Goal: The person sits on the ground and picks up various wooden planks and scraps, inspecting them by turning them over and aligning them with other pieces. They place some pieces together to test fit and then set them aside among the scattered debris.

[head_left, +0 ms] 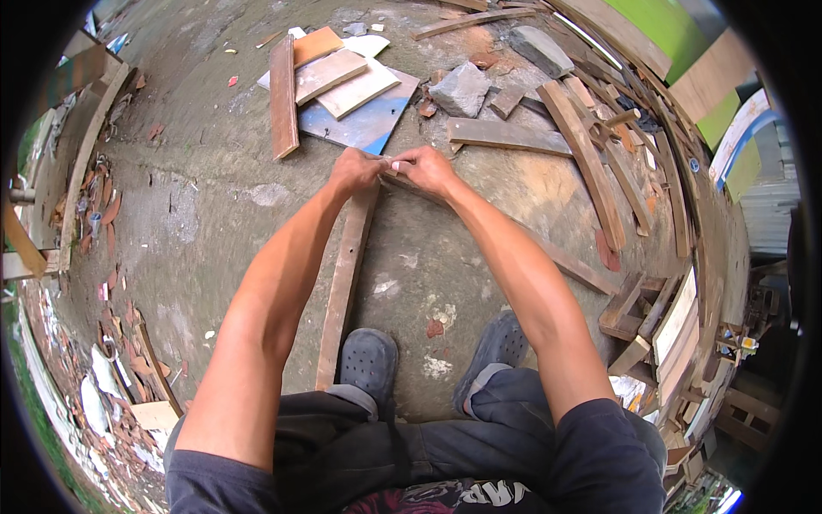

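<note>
Two long wooden strips meet at a corner in front of me. One strip (344,274) runs back toward my left shoe, and the other strip (575,265) slants off to the right, partly under my right forearm. At the corner my left hand (356,170) is closed with its fingers bent over the strip ends. My right hand (425,168) is closed right beside it, gripping the end of the slanting strip. The fingertips of both hands almost touch. Any small piece between them is hidden.
Beyond my hands lie stacked boards (360,90) on a blue-and-white panel (351,128), beside a grey stone block (461,91). Timber lengths (582,163) pile up at the right. Broken debris (111,411) covers the left side. My shoes (368,364) stand near the strips.
</note>
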A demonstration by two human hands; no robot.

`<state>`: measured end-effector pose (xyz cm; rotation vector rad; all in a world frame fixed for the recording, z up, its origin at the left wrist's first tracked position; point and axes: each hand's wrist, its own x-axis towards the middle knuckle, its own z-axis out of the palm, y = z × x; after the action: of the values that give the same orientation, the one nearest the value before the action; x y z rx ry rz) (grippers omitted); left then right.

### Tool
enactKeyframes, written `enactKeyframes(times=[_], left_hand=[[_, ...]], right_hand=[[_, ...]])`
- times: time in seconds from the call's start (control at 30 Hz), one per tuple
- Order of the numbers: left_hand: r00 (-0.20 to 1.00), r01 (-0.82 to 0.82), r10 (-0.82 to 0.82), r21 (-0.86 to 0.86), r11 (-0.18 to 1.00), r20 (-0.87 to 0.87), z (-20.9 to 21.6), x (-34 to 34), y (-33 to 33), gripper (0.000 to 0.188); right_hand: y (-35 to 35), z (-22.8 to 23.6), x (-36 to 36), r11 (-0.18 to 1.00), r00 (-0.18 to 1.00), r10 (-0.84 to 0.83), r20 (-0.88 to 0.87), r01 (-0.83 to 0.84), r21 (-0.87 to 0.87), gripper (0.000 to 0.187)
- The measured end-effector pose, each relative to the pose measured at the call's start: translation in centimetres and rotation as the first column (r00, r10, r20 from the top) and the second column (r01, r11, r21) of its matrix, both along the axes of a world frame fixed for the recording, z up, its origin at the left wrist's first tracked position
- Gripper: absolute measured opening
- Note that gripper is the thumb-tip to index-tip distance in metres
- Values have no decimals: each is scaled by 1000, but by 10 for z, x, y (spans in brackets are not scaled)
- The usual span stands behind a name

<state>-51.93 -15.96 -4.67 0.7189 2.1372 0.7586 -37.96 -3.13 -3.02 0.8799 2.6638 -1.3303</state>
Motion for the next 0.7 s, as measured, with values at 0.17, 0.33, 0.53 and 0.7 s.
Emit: enactKeyframes(times=[0.17, 0.33, 0.53, 0.7], left_hand=[[999, 35, -35, -12, 999, -33, 8, -1, -1, 39], [999, 44, -45, -42, 998, -23, 19, 5, 3, 38], [1000, 23, -24, -83, 996, -8, 8, -4, 6, 34], [999, 33, -32, -55, 998, 15, 6, -10, 9, 32]], right_hand=[[-1, 5, 0, 1000, 999, -9, 50, 9, -3, 23], [2, 1, 1, 1000, 1000, 2, 27, -2, -17, 23], [3, 4, 7, 1000, 997, -31, -75, 31, -4, 24], [-8, -19, 29, 911, 970, 147, -194, -56, 408, 34]])
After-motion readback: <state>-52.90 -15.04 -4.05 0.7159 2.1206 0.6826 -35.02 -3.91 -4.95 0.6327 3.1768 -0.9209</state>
